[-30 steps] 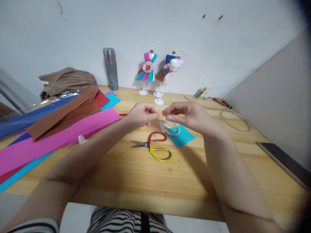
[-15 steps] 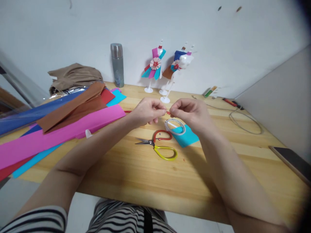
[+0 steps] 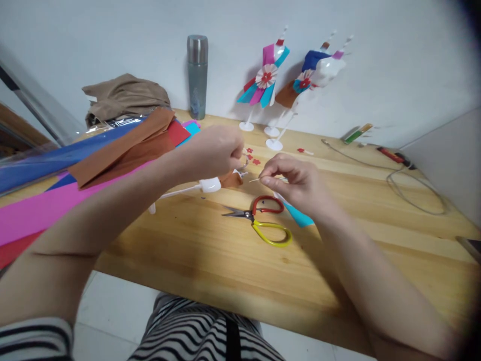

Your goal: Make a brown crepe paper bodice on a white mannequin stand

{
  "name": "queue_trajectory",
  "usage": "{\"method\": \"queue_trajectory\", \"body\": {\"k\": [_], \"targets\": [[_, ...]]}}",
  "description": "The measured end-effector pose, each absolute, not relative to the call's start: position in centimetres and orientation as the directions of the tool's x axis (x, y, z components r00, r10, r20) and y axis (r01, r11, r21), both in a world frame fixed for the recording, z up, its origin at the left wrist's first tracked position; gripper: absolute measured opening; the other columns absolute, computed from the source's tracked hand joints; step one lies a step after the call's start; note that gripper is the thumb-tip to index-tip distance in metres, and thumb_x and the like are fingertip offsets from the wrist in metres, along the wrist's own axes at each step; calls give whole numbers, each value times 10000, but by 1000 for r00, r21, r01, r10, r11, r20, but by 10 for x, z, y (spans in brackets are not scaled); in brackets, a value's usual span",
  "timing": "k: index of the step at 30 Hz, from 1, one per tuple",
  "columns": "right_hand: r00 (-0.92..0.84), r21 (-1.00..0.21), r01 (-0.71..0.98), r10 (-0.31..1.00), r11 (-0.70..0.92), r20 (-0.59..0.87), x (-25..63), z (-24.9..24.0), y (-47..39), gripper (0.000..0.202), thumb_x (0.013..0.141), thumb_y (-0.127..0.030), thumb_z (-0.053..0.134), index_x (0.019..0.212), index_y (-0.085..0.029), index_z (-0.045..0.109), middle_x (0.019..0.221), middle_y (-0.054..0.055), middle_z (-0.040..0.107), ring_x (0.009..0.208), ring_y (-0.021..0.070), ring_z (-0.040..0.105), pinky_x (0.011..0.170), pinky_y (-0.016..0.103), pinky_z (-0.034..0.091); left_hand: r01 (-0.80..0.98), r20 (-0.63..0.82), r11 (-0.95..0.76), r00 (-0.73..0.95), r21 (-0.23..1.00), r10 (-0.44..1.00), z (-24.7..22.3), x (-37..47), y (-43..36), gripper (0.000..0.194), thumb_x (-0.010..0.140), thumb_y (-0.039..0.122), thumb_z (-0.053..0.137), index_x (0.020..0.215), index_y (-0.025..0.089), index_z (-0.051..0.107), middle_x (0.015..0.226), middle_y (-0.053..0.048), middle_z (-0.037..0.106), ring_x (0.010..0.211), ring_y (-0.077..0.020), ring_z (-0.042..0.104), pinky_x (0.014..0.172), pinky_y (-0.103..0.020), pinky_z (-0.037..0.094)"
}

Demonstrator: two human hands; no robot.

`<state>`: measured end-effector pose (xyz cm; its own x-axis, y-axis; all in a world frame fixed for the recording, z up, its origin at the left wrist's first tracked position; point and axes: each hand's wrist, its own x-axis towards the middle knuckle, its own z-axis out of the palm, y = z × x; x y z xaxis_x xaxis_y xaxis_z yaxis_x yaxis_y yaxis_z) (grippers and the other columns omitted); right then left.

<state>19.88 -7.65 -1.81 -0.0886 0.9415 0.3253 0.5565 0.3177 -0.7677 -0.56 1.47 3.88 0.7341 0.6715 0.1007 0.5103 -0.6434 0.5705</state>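
Note:
My left hand [image 3: 227, 148] is closed, its fingertips mostly hidden. The edge of a thin roll of tape [image 3: 246, 161] shows under its curled fingers. Close by on the right, my right hand [image 3: 291, 180] pinches a thin pale strip [image 3: 254, 180] between thumb and forefinger. Small red paper flowers [image 3: 256, 162] lie just past the hands. Below my left hand, a small white dress form [image 3: 210, 185] with brown paper [image 3: 230, 179] on it lies on its side. Scissors [image 3: 250, 215] with red and yellow handles rest nearer me, blades apart. Blue paper [image 3: 299, 214] is partly behind my right hand.
Coloured paper sheets [image 3: 124, 150] and brown cloth [image 3: 128, 98] are piled at left. A flask [image 3: 197, 77] and several decorated dress forms [image 3: 266, 75] stand along the wall. A cable [image 3: 417, 198] curls at right, near a phone [image 3: 469, 248] at the edge.
The tape roll has left its spot on the table and shows at my left hand. My right hand now pinches a pale strip instead of a red piece. The view has shifted.

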Motion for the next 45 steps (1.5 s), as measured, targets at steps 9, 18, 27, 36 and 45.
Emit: {"method": "queue_trajectory", "body": {"k": [9,18,27,36,45], "targets": [[-191,-577,766,958,282,214,180,-35,-52,185,889,-276,591,713,-250,640,836,77,608,881,269,578,800,426,482,508,7,-752,827,419,562,-17,-7,41,227,730,267,736,603,199,560,599,17,502,569,-137,404,611,-303,195],[-226,-552,770,946,320,234,173,-32,-33,221,887,-216,583,678,-258,640,849,86,598,879,272,581,820,459,505,524,-91,-710,829,470,551,-24,-5,63,291,746,149,713,557,190,497,533,45,468,547,-111,396,609,-282,241],[-301,-675,619,915,401,268,185,-36,-48,131,848,-200,654,724,-234,679,865,51,624,835,223,604,783,407,488,500,-283,-744,866,444,414,-5,-3,49,246,816,56,591,600,151,521,529,75,385,536,-75,374,567,-236,218],[-311,-629,666,916,401,254,180,-31,-53,166,840,-154,629,698,-228,672,790,47,589,753,207,592,679,357,475,452,-206,-815,892,363,403,-3,-23,35,85,846,243,629,799,173,640,752,19,598,665,-122,518,642,-235,318],[-345,-458,765,888,454,303,173,-38,-53,206,829,-94,583,704,-198,711,733,49,591,712,195,571,644,340,445,376,-314,-896,902,238,295,3,-9,38,173,897,248,589,768,172,676,602,33,566,568,-114,495,636,-228,344]]}}
